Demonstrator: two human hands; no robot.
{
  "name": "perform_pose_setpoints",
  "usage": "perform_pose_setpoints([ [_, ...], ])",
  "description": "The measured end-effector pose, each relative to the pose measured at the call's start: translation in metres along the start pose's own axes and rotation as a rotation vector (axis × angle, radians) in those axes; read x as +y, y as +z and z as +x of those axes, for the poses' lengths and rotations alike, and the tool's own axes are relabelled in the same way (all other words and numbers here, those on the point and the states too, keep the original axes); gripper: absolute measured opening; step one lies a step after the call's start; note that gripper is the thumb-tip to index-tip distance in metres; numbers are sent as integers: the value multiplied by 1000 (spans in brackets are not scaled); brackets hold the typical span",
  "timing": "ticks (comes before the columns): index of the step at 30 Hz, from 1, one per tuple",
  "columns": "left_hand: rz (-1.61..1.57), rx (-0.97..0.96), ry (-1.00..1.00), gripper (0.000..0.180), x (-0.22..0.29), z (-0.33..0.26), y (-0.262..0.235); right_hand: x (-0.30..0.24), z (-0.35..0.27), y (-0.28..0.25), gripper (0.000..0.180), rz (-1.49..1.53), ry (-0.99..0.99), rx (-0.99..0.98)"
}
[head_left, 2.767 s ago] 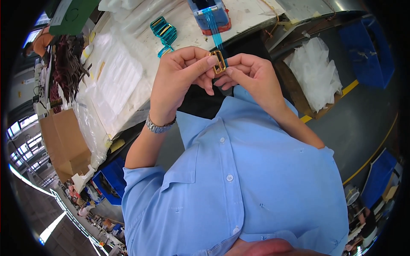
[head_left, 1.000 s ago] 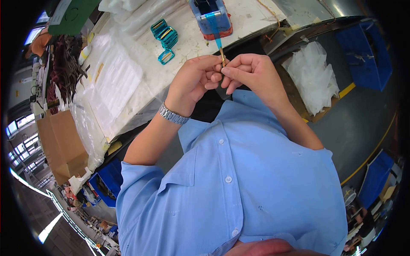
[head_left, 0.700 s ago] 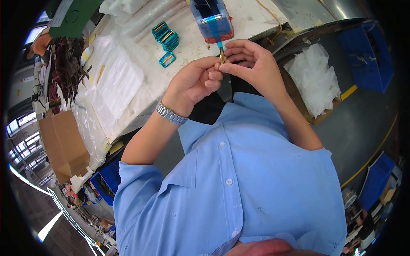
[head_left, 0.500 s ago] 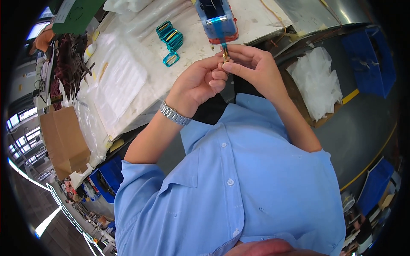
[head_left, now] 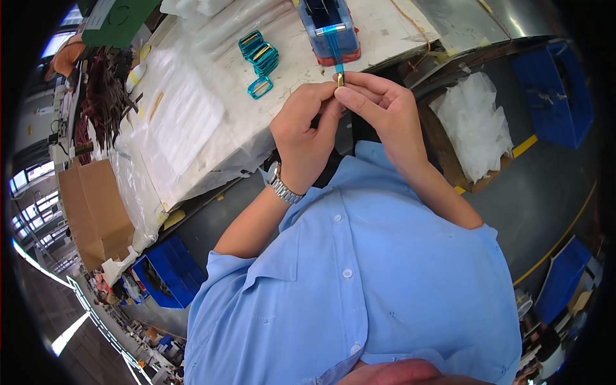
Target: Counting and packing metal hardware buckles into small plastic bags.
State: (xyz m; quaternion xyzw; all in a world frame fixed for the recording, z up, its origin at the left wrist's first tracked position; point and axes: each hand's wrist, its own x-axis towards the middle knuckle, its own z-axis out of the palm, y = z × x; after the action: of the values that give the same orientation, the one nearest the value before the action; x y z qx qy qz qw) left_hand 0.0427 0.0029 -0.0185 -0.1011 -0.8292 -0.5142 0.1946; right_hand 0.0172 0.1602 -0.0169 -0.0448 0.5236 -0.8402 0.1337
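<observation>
Thumb and forefinger of my right hand [head_left: 391, 112] close on a small gold buckle [head_left: 341, 80], seen edge-on, while the fingertips of my left hand [head_left: 305, 125] pinch together at its near left side; how hard either presses, I cannot tell. A strip of blue tape [head_left: 333, 50] runs straight ahead of my grip to the roller of a blue dispenser [head_left: 348, 42] on the white worktable [head_left: 293, 52]. Ahead and to the left of my fingers lie a cluster of teal-wrapped buckles [head_left: 265, 59] and, nearer, a single wrapped buckle [head_left: 260, 88]. Good work here, I judge, calls for a light, square hold on the metal, the strip taut and in line with the roller, fingertips off the sticky side, and a thumb smoothing the film flat; a tilted edge could crease it.
</observation>
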Motion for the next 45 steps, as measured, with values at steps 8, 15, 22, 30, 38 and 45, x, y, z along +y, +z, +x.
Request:
perform_pose_setpoints([
  [8,-232,-165,-300,16,0,32,-10,7,12,-15,36,-20,32,-56],
  [15,-341,-316,-540,22,3,68,-23,9,32,-30,37,-264,34,-122],
  [22,-377,-364,-588,25,13,82,-33,0,43,-18,38,-157,-93,-172],
  [30,-442,-450,-696,27,27,88,-47,-16,22,-3,34,-92,-19,-142],
  [38,-519,-528,-838,28,0,88,-44,5,16,-6,34,-29,19,-93],
  [45,-564,-597,-962,29,-15,101,-46,1,29,-18,42,-314,24,-163],
])
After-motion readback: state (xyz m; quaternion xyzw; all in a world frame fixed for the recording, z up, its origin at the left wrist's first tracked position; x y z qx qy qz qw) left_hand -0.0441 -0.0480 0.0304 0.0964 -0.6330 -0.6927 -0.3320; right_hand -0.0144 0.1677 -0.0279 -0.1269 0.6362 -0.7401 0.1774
